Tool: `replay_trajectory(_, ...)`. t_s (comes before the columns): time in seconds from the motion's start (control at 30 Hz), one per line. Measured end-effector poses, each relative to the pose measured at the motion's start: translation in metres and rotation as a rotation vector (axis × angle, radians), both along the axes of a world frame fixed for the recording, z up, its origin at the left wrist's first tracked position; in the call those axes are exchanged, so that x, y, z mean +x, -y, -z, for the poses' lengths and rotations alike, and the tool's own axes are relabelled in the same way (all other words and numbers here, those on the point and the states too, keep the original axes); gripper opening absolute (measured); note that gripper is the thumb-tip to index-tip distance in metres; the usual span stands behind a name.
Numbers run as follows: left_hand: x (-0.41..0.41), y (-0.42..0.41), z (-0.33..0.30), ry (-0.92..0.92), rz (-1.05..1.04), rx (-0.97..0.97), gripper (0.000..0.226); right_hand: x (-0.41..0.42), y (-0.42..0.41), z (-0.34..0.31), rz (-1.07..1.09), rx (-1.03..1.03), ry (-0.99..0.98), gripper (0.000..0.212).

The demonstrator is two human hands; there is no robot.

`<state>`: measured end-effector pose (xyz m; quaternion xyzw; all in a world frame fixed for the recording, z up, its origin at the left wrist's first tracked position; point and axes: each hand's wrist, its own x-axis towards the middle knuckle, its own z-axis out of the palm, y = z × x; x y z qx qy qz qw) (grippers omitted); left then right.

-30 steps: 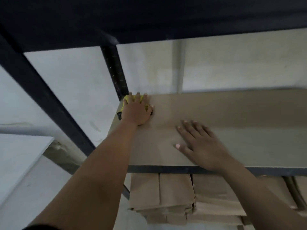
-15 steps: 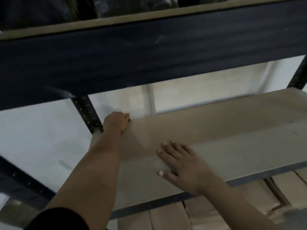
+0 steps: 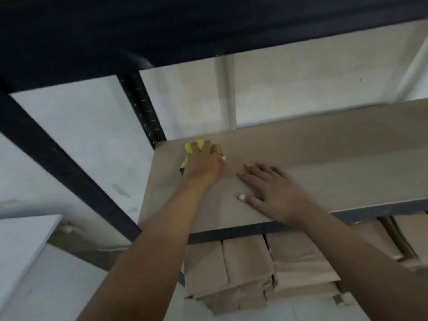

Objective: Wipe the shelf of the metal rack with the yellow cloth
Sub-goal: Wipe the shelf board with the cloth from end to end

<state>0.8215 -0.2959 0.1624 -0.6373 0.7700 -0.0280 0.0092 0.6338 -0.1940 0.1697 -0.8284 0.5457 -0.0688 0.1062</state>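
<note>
Your view looks down and forward at a tan shelf [image 3: 324, 158] of a dark metal rack [image 3: 58, 158], with both of your bare arms reaching onto the board.

Your left hand [image 3: 203, 163] lies palm down near the shelf's far left corner, at about 11 o'clock from the middle of the view. It is pressed over the yellow cloth [image 3: 199, 144], fingers curled on it; bunched yellow folds poke out past your fingertips and along the hand's left edge. The cloth rests on the shelf surface, close to the slotted dark upright post [image 3: 143, 107] at that corner.

Your right hand [image 3: 273, 193] lies flat on the shelf just beside the left, at about 3 o'clock from it, fingers spread and holding nothing. Its wrist crosses the dark front rail [image 3: 231, 232] of the shelf.

A broad dark beam [image 3: 162, 31] of the rack spans the top of the view at 12 o'clock. Below the shelf, at about 6 o'clock, sit stacked brown paper packages [image 3: 245, 274]. A pale wall [image 3: 301, 84] stands behind the rack.
</note>
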Motion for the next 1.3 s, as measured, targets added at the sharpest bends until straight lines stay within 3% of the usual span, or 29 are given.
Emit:
replay_trajectory(0.13,-0.002,-0.078,-0.008,-0.069,0.16,-0.019,0.055,-0.004,-0.004,0.001,0.015,0.003,0.046,0.06)
replay_trajectory(0.2,0.001,-0.123,-0.015,-0.155,0.239,-0.068,0.055,-0.005,-0.006,0.002,0.013,-0.003,0.056,0.061)
replay_trajectory(0.27,0.007,-0.155,-0.016,-0.285,0.253,0.004,0.055,-0.005,-0.006,0.004,0.03,-0.003,0.039,0.064)
replay_trajectory(0.33,0.013,-0.166,-0.009,-0.356,0.274,0.01,0.059,-0.006,-0.004,0.006,0.088,-0.007,0.014,0.066)
replay_trajectory(0.4,0.011,-0.163,-0.005,-0.316,0.265,-0.023,0.065,-0.005,-0.004,0.009,0.162,-0.005,-0.013,0.065)
replay_trajectory(0.57,-0.015,-0.128,-0.004,-0.084,0.149,-0.046,0.066,-0.004,-0.008,0.01,0.327,0.038,-0.038,0.062)
replay_trajectory(0.77,-0.035,-0.05,0.0,-0.173,0.079,0.063,0.043,-0.003,-0.01,0.01,0.421,0.029,-0.078,0.058)
replay_trajectory(1.03,-0.051,0.057,-0.001,-0.16,0.082,-0.042,0.053,-0.001,-0.009,0.013,0.411,-0.02,-0.052,0.059)
replay_trajectory(1.2,-0.053,0.11,-0.006,-0.302,-0.123,0.011,0.071,-0.001,-0.01,0.012,0.441,0.0,-0.018,0.064)
replay_trajectory(1.3,-0.052,0.124,-0.009,-0.273,-0.171,0.074,0.058,0.002,-0.009,0.013,0.485,-0.036,0.0,0.069)
